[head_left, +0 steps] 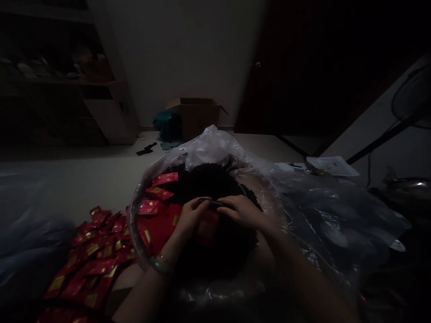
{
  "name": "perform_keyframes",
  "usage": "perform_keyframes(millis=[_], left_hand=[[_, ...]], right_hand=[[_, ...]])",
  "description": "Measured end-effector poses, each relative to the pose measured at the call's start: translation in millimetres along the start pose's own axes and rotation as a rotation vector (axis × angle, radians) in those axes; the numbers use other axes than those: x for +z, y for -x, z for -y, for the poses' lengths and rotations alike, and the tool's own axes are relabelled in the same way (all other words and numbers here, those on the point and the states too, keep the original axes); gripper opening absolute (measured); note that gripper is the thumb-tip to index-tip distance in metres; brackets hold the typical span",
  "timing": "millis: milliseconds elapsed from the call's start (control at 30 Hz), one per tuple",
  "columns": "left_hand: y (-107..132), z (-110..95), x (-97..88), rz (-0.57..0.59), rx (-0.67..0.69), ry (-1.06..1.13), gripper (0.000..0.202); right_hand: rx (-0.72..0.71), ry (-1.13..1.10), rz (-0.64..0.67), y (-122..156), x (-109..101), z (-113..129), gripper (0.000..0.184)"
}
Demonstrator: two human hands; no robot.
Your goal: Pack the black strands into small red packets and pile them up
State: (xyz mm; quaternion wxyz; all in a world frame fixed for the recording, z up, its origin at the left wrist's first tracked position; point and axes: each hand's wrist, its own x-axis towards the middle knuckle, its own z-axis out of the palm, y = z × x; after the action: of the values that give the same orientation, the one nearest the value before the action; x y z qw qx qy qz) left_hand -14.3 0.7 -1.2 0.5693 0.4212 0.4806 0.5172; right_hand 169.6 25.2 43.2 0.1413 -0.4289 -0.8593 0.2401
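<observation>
Dark strip [216, 203], indistinct between hands [191, 214].

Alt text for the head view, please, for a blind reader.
A person's left hand and right hand pinch a thin item, too dark to identify, over a dark heap ringed by clear plastic. Red packets lie inside the plastic and outside it at left; an open cardboard box stands behind.

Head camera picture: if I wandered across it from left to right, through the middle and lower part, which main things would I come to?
Heap of red packets → container's left rim → topmost packets inside it → left hand → right hand → white paper.
</observation>
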Motion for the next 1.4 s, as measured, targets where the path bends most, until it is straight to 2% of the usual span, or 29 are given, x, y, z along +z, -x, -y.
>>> perform_keyframes(millis=[233, 400, 667, 1400], left_hand=[[1, 0, 2.2, -0.081, 0.044, -0.041, 0.034], [0, 2, 3.9, -0.085, 0.053, -0.046, 0.034], [-1, 4, 1.0, -0.074, 0.058, -0.033, 0.033], [-1, 5, 1.1, -0.092, 0.07, -0.103, 0.032]], right_hand=[[0.045, -0.058, 0.039, -2, 7, 1, 0.028], [0.115, -0.057, 0.035, -5, 12, 7, 0.026], [0.09, -0.05, -0.029, -6, 15, 11, 0.023], [0.109, -0.031, -0.004, -6, 15, 10, 0.025]])
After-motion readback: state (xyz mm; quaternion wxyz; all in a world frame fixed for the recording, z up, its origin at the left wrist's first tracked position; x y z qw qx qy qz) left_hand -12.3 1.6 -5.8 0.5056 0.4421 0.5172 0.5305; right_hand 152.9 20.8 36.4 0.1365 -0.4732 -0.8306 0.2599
